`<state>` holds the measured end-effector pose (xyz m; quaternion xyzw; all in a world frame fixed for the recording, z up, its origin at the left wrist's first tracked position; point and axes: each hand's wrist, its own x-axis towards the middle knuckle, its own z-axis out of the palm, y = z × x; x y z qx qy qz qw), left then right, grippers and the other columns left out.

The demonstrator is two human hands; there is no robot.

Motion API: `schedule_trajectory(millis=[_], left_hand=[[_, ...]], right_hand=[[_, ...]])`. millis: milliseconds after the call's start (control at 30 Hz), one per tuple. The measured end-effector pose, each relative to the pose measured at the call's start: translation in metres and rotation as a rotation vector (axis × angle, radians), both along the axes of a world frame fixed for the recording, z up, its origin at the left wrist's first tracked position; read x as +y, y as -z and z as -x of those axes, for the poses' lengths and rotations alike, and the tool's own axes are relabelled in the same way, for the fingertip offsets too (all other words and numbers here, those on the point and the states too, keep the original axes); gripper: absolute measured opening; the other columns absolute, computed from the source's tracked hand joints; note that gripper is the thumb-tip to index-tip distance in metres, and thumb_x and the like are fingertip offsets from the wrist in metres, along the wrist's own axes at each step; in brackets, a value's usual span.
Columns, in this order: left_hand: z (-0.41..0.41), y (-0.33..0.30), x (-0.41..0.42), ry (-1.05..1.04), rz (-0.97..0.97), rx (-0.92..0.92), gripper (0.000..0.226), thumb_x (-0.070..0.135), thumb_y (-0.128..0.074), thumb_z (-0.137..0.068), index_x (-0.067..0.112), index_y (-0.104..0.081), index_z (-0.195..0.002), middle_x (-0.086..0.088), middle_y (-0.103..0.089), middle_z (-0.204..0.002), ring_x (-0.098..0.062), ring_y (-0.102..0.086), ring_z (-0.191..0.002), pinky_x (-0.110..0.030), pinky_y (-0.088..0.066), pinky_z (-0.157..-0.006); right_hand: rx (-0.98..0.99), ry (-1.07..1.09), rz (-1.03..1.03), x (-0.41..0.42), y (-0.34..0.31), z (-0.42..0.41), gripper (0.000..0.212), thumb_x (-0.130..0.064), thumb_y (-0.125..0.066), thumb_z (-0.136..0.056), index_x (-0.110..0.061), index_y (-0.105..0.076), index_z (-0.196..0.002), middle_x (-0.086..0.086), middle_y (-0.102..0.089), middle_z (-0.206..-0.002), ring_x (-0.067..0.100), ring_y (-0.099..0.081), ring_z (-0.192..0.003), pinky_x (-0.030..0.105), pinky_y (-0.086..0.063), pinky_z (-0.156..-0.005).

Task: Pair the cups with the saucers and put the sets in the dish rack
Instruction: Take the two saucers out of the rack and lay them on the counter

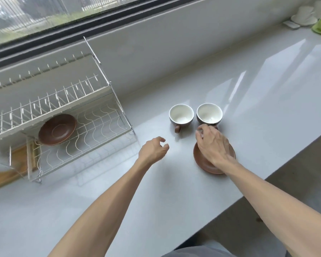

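**Right hand at the near cup's handle, nothing lifted**

Your right hand (pixel 214 145) hovers over the saucer (pixel 202 160) on the counter (pixel 267 108), fingers curled toward the handle of the right cup (pixel 209 114); whether they have closed on it I cannot tell, since the hand hides the handle. Your left hand (pixel 154 150) hangs loosely curled and empty, near the left cup (pixel 181 115).

Both cups stand upright, side by side, just behind the saucer. A second saucer (pixel 57 129) already lies on the lower shelf of the rack (pixel 100 115), with no cup.

The ware looks glazed ceramic: likely stiff, fairly heavy, slick and chippable. Take each cup by its handle, and the saucer by its rim from underneath.
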<state>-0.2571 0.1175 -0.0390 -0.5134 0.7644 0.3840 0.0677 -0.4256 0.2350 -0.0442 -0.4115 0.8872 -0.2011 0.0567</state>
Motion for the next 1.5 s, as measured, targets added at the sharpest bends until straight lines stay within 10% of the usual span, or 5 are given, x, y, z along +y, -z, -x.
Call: schedule_trajectory(millis=[400,900,1267,1500], left_hand=[[-0.177,-0.032,-0.037,-0.006,0.642,-0.366,0.047,0.043,-0.043,-0.101,0.021,-0.047,-0.143,-0.006,-0.06,-0.134,-0.03,-0.053,-0.126,-0.042,-0.037,-0.102],[-0.311,-0.051,-0.082,-0.413,0.564,-0.329,0.051,0.044,-0.044,-0.101,0.025,-0.042,-0.148,-0.005,-0.056,-0.143,-0.029,-0.052,-0.13,-0.042,-0.041,-0.103],[-0.308,-0.03,-0.177,-0.484,0.47,-0.223,0.05,0.042,-0.045,-0.101,0.015,-0.047,-0.143,-0.013,-0.058,-0.137,-0.035,-0.054,-0.126,-0.045,-0.044,-0.099],[-0.309,-0.013,-0.217,-0.539,0.384,-0.147,0.052,0.042,-0.047,-0.099,0.014,-0.045,-0.143,-0.019,-0.063,-0.127,-0.043,-0.058,-0.121,-0.048,-0.046,-0.096]], right_hand=[[0.139,-0.597,0.142,-0.111,-0.029,-0.143,0.029,-0.031,-0.058,-0.096,-0.015,-0.067,-0.117,0.009,-0.069,-0.116,0.034,-0.064,-0.105,0.044,-0.049,-0.085],[0.093,-0.777,0.026,-0.214,-0.049,-0.258,0.045,-0.04,-0.043,-0.102,-0.017,-0.049,-0.14,0.006,-0.052,-0.141,0.03,-0.052,-0.126,0.044,-0.041,-0.099],[0.144,-0.733,-0.067,-0.289,-0.032,-0.276,0.036,-0.041,-0.042,-0.102,-0.011,-0.059,-0.114,0.014,-0.066,-0.106,0.034,-0.061,-0.099,0.042,-0.045,-0.084],[0.003,-0.706,-0.109,-0.329,-0.019,-0.285,0.038,-0.037,-0.04,-0.102,-0.015,-0.05,-0.131,0.014,-0.061,-0.118,0.036,-0.058,-0.108,0.043,-0.047,-0.085]])
